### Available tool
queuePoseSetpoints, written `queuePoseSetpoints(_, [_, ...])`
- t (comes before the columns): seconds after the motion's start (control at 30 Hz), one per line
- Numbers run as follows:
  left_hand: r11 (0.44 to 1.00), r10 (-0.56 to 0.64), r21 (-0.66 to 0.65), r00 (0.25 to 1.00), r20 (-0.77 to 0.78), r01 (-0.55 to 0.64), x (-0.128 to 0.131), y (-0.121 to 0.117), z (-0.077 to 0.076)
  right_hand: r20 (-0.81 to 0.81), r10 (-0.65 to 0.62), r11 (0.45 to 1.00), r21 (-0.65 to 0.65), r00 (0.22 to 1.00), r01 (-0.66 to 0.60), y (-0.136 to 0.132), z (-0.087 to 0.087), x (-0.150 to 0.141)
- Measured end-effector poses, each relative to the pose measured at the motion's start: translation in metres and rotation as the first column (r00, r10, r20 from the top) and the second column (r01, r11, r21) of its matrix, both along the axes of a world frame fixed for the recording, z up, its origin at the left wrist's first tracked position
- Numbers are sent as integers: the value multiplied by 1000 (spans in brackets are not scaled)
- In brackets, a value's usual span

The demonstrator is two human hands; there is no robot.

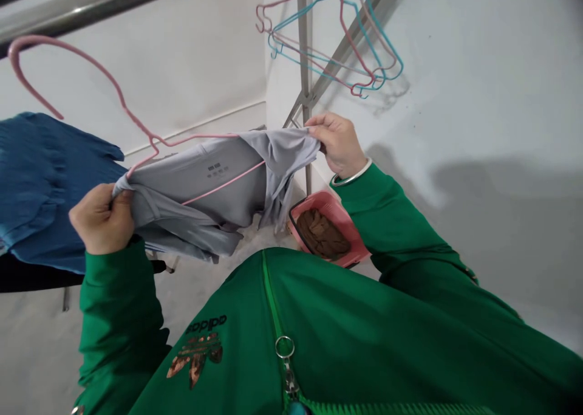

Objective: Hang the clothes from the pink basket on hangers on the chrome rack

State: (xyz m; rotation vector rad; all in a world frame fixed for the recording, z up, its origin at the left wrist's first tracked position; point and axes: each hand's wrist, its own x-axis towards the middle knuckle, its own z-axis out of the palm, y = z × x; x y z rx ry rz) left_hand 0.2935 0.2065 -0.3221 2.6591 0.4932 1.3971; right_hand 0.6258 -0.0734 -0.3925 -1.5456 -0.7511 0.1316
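Observation:
A grey shirt [214, 193] is stretched between both hands in front of my chest, with a pink wire hanger [136, 123] threaded inside its neck. My left hand [101, 217] is closed on the shirt's left shoulder and the hanger's end. My right hand [337, 143] pinches the shirt's right shoulder at the same height. The hanger's hook curves up to the upper left. Both arms wear green jacket sleeves.
A blue garment [40, 184] hangs at the left. Several empty pink and teal hangers [337, 44] hang on a metal rack [304, 68] by the white wall. A pink basket [334, 217] with brown cloth [322, 233] sits on the floor below.

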Motion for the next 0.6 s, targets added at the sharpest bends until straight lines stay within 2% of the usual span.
queuePoseSetpoints(0.07, [1000,6,-15,1000,3,-6,0,0,0,82,-45,999,-21,996,47,-4,4,3])
queuePoseSetpoints(0.13, [1000,10,-21,1000,7,-10,1,-1,0,251,-97,993,-43,963,111,-8,11,-2])
queuePoseSetpoints(0.23, [1000,8,-14,1000,12,-8,4,-3,1,534,-196,964,-48,822,261,-11,27,-25])
queuePoseSetpoints(0.33, [1000,-22,-1,1000,6,22,8,-7,2,741,-156,920,-132,653,370,-3,41,-55])
queuePoseSetpoints(0.43, [999,-38,18,999,-2,38,15,-14,4,823,-41,863,-256,567,435,12,48,-69])
queuePoseSetpoints(0.53, [997,-39,61,999,-3,39,20,-22,3,816,-2,821,-328,578,467,27,47,-68])
queuePoseSetpoints(0.6, [996,-21,90,1000,-10,21,23,-27,0,817,21,819,-345,576,458,33,47,-68])
